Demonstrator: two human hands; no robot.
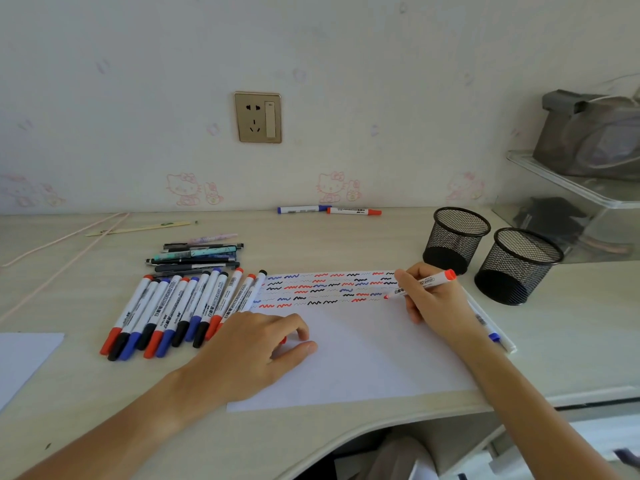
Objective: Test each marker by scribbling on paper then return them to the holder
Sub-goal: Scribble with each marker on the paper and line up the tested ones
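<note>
My right hand (pixel 433 299) grips a red marker (pixel 429 281), uncapped, with its red tip touching the white paper (pixel 346 368) at the right end of a scribble row. Rows of red, blue and black squiggles fill the paper's top strip. My left hand (pixel 256 344) rests on the paper's left side, fingers curled around a small red cap, barely visible. A row of several red, blue and black markers (pixel 173 313) lies left of the paper. Two black mesh holders (pixel 453 239) (pixel 519 265) stand at the right.
A pile of pens (pixel 197 254) lies behind the marker row. A blue marker (pixel 303 209) and a red marker (pixel 353 211) lie by the wall. Another marker (pixel 488 323) lies along the paper's right edge. A clear shelf (pixel 571 188) stands far right. The desk's front edge curves inward.
</note>
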